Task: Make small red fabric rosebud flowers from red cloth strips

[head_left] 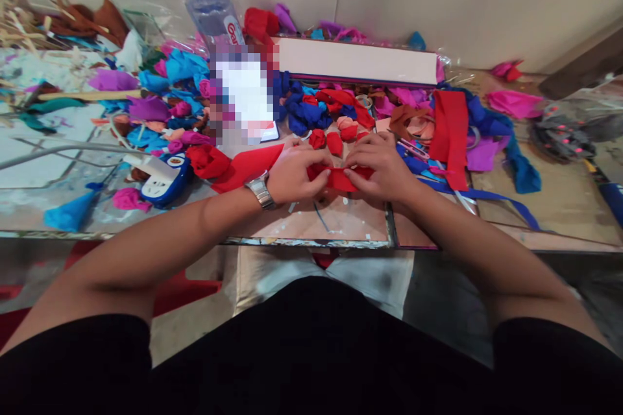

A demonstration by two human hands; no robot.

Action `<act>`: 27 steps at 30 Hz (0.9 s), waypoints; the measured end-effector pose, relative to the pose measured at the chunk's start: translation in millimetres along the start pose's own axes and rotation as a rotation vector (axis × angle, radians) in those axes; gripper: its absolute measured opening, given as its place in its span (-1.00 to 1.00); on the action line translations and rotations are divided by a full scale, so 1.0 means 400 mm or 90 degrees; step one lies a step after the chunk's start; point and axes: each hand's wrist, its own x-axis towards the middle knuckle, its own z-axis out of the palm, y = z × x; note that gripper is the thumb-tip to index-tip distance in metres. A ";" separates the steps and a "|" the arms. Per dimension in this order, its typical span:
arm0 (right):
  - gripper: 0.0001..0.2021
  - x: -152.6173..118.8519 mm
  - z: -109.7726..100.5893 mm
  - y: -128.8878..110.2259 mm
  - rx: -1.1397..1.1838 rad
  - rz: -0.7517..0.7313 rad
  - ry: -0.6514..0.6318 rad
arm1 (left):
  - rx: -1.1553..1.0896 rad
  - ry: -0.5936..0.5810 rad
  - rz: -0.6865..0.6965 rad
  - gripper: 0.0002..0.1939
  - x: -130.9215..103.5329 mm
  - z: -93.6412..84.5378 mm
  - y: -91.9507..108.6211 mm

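Both hands meet over the front middle of the table, pinching a strip of red crepe paper (342,179) between thumbs and fingers. My left hand (295,172), with a metal watch (261,190) at its wrist, grips the strip's left part. On the right part, my right hand (382,165) has its thumb and fingertips closed. Just beyond the fingertips lie small red paper rosebuds (333,143) and a peach paper bud (347,128). A larger piece of red crepe paper (250,165) lies beside my left hand. Some of the held strip is hidden behind my fingers.
A plastic bottle (214,16) and a phone (246,94) stand behind my left hand. A blue-and-white power socket (167,180) with a cable sits at left. A long pale box (355,59) lies at the back. Red paper strips (448,136) and coloured paper flowers crowd the table.
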 end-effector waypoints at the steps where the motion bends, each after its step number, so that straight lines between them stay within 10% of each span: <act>1: -0.87 0.000 0.000 0.001 -0.001 0.004 0.002 | -0.002 0.010 0.001 -0.73 0.001 -0.003 0.001; 19: -0.85 0.003 0.001 0.018 -0.026 0.041 0.019 | 0.038 0.136 -0.009 -0.85 0.011 -0.002 -0.019; 27: -0.83 0.001 0.007 0.012 -0.012 0.013 -0.020 | 0.029 0.040 0.036 -0.69 0.007 -0.009 -0.006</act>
